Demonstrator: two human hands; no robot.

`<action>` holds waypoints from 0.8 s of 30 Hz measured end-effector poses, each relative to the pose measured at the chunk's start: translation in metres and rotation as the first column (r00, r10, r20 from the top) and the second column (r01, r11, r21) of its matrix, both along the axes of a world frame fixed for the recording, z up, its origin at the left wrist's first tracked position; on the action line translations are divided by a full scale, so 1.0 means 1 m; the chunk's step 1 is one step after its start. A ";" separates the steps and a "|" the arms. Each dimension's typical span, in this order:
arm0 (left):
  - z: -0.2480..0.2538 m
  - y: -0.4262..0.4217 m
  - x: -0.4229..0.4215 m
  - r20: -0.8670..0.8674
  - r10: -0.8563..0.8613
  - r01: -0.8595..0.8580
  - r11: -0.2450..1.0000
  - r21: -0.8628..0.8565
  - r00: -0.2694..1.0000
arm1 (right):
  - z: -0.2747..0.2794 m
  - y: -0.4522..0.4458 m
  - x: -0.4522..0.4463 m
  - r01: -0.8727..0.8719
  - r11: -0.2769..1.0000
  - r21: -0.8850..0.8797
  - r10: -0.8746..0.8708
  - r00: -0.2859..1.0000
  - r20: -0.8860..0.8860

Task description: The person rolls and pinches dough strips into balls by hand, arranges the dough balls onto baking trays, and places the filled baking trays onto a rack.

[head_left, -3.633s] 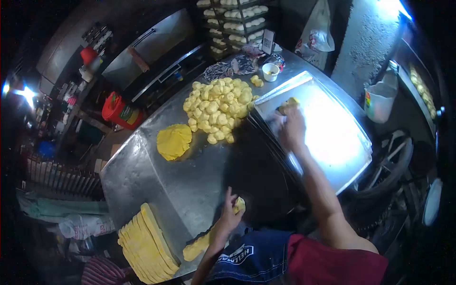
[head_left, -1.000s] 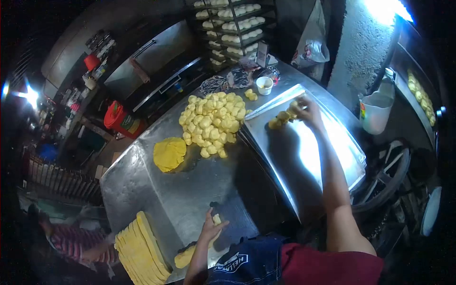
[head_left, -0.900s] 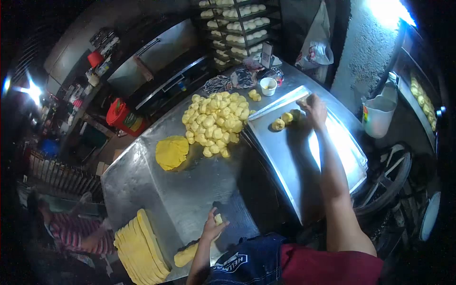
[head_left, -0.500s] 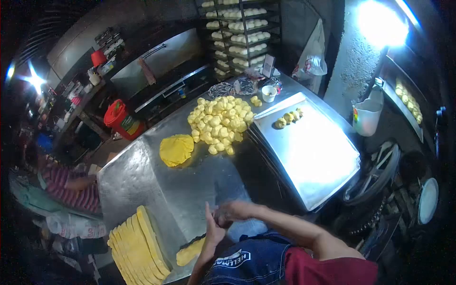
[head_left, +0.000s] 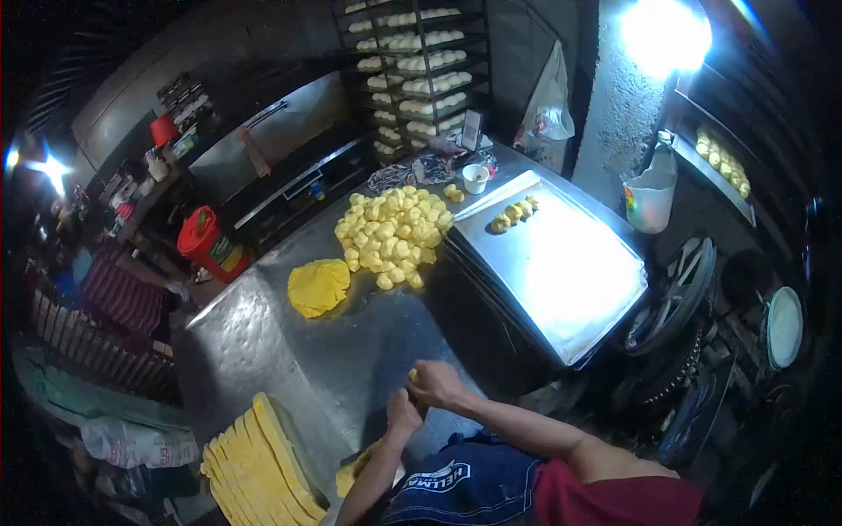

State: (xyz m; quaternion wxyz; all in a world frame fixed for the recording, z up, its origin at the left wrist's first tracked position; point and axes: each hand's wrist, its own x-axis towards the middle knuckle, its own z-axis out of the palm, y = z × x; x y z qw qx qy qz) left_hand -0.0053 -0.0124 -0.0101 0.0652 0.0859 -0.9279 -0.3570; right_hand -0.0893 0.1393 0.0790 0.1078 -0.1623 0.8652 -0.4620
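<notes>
My left hand is closed, its fingers curled in close beside my right hand over the near part of the metal table. My right hand is closed too, and a small yellow dough piece peeks out at its fingertips. What my left fingers hold, if anything, is hidden. Partly covered by my left forearm lies a yellow dough strip. Further left is a row of cut dough strips. Ahead sit a flat dough slab and a heap of dough balls.
On the right, stacked baking trays carry a few shaped dough pieces on top. A white cup and a phone stand at the table's far end. Behind is a rack of dough trays; a co-worker is at left.
My left hand's outstretched fingers have curled closed, and a bit of yellow dough now shows at my right hand. The co-worker has moved back from the table edge. The camera view has shifted slightly.
</notes>
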 end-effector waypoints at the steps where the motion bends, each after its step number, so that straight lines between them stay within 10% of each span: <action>1: -0.012 -0.002 0.008 0.016 -0.090 0.091 0.978 -0.190 0.996 | -0.014 0.007 -0.005 -0.131 0.988 0.087 0.125 0.989 0.074; 4: 0.024 0.012 -0.008 0.329 -0.166 0.276 0.904 -0.326 0.930 | -0.014 0.029 -0.020 -0.330 0.924 0.193 0.271 0.922 0.277; 6: -0.034 -0.007 -0.030 0.339 -0.147 0.224 0.954 -0.199 0.929 | 0.010 0.056 -0.046 -0.500 0.863 -0.078 0.503 0.830 0.241; 9: -0.087 -0.039 -0.040 0.369 -0.070 0.023 0.991 0.131 0.927 | 0.050 0.119 -0.131 -0.238 0.905 -0.354 0.217 0.971 -0.097; 12: -0.011 -0.005 -0.040 0.390 -0.031 -0.029 0.989 0.147 0.920 | 0.049 0.211 -0.260 -0.082 0.939 -0.333 0.038 0.990 -0.135; 13: -0.024 -0.009 -0.038 0.403 -0.014 -0.066 0.981 0.182 0.915 | 0.050 0.237 -0.286 0.137 0.855 -0.500 -0.067 0.986 0.155; 15: -0.025 -0.007 -0.040 0.425 0.011 -0.114 0.969 0.218 0.905 | 0.063 0.286 -0.336 0.326 0.933 -0.155 -0.335 0.942 -0.033; 18: 0.007 0.009 -0.051 0.620 0.063 -0.239 0.949 0.204 0.782 | 0.060 0.315 -0.383 0.572 0.816 -0.079 -0.553 0.735 -0.391; 24: -0.032 -0.007 -0.033 0.507 0.004 -0.107 0.979 0.174 0.862 | 0.027 0.284 -0.377 0.735 0.540 0.410 -0.563 0.678 -0.473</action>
